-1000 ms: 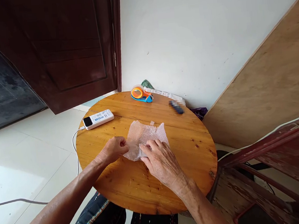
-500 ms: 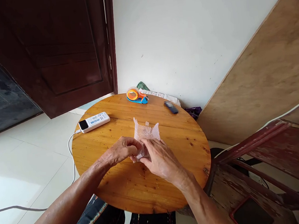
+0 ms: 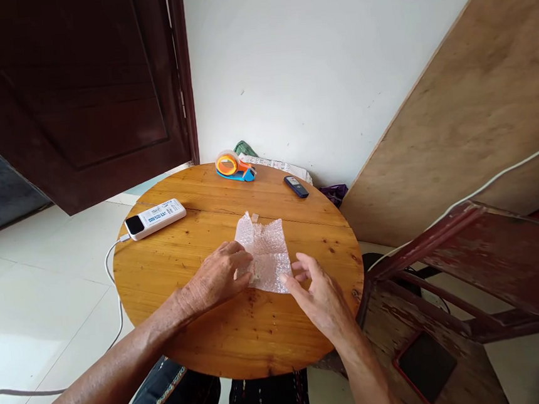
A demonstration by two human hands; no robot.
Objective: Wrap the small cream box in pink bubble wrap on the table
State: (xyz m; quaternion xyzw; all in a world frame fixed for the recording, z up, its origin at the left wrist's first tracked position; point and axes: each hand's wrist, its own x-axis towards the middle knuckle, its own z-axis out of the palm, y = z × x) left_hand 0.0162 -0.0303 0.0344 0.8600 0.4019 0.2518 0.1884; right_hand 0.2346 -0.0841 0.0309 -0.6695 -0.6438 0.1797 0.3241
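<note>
White cable [image 3: 120, 310] runs up to the left end of a white oblong device with a black screen [image 3: 156, 219], lying near the left edge of the round, yellow-brown wooden counter [image 3: 263, 350]. The left hand [image 3: 221, 272], its fingers bent and close together, is over the left side of a crinkled sheet of clear bubble wrap [image 3: 271, 249]; whether it pinches the sheet, I cannot tell. An orange-and-blue tape dispenser [image 3: 237, 167] stands at the far edge. The sheet lies mid-counter, a small translucent scrap [image 3: 255, 218] just beside its far side. Farther right, a slim dark-blue handset [image 3: 296, 186] lies near the far right edge. The right hand [image 3: 322, 295], loosely open and gripping nothing, has its thumb tip at the sheet's right side, contact unclear
</note>
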